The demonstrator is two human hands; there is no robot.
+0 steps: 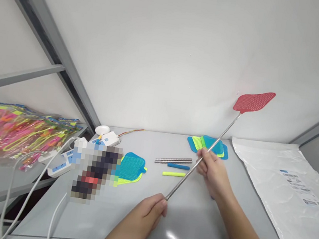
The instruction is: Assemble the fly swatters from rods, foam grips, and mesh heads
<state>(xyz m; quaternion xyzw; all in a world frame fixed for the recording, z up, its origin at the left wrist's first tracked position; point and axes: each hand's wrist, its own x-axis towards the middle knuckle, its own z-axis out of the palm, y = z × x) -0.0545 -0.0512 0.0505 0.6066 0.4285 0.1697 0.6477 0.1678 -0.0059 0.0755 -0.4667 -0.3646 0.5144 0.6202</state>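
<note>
A fly swatter with a red perforated head (254, 103) and a thin metal rod is tilted up to the right above the table. My left hand (149, 214) is closed round the rod's lower end, and its fingers hide whatever part of the swatter lies inside. Halfway up the rod, my right hand (213, 170) grips it with curled fingers. On the table between the hands are metal rods (173, 161), a blue tube (178, 166) and a yellow-green tube (174, 174). Blue and yellow-green swatter heads (214, 145) lie behind my right hand.
More swatter heads (132, 167) lie left of the rods, beside a pixelated patch (94, 174). Power strips (63, 165) and white cables (34, 184) are at the left edge. Colourful bagged items (20, 134) fill the left shelf. A white plastic mailer (282, 203) covers the right side.
</note>
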